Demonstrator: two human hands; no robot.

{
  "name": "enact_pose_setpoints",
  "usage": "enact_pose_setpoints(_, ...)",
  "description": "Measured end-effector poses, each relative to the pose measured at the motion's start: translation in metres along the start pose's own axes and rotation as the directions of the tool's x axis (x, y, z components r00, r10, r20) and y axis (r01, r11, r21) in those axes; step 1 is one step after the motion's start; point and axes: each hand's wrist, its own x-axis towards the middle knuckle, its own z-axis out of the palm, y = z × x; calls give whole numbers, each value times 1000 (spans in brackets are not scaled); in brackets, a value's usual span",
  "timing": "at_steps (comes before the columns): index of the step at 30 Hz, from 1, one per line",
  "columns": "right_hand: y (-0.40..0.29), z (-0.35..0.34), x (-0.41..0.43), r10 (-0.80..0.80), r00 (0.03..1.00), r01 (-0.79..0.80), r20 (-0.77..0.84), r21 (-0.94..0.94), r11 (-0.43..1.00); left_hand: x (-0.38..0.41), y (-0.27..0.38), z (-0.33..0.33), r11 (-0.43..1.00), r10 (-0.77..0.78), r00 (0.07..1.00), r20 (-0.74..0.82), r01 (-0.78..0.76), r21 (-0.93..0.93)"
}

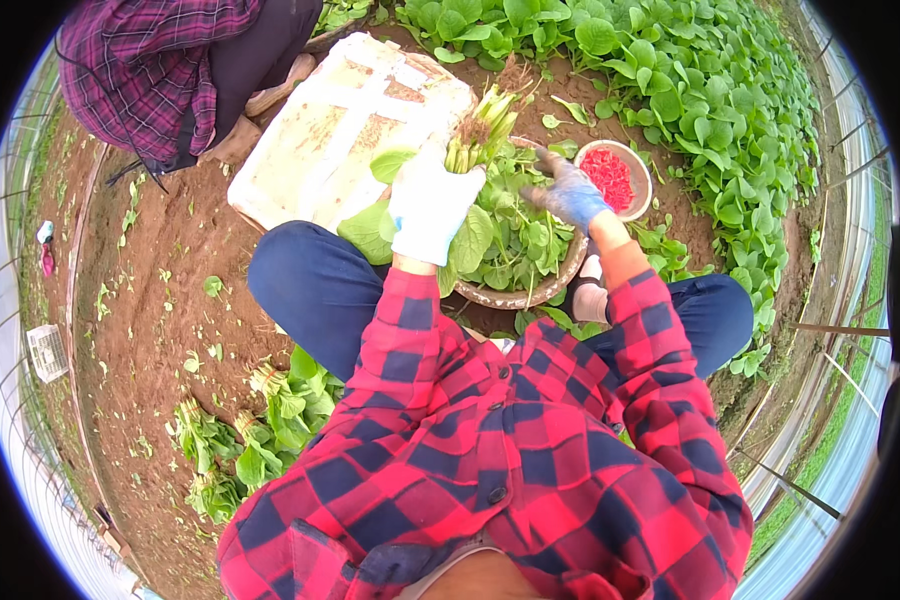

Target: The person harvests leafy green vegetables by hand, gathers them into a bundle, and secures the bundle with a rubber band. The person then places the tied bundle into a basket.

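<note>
My left hand [435, 199], in a pale work glove, is closed around a bunch of leafy greens [489, 127], roots pointing up and away from me, leaves hanging below. To its right my right hand [566, 187], in a blue-and-grey soiled glove, is blurred, fingers apart, with nothing visible in it. Beneath both hands stands a round basin [506, 298] filled with loose green plants [521, 240]. Close beside the right hand is a small pale bowl [645, 169] of red bands or ties [607, 178]. A soil-stained white foam board or box lid [322, 135] lies left of the basin.
Another person [157, 67] in a plaid shirt crouches at the upper left. Tied bunches of greens [270, 427] lie on the soil at my left. A dense bed of leafy plants [705, 135] grows at the upper right. A white plastic crate [47, 352] sits far left.
</note>
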Motion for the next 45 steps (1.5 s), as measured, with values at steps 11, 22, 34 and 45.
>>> enact_pose_setpoints(11,-70,-61,14,-141,915,162,-379,25,986,0,5,16,916,68,997,49,-81,393)
enact_pose_setpoints(22,-65,-61,25,-139,925,377,-353,896,234,0,-5,16,936,150,985,-81,-115,333)
enact_pose_setpoints(34,-71,-65,38,-274,904,427,-328,713,555,13,-17,9,957,-148,988,-47,131,-259)
enact_pose_setpoints(45,-70,-69,60,-54,902,430,-429,878,211,14,-20,17,827,-113,993,33,112,-551)
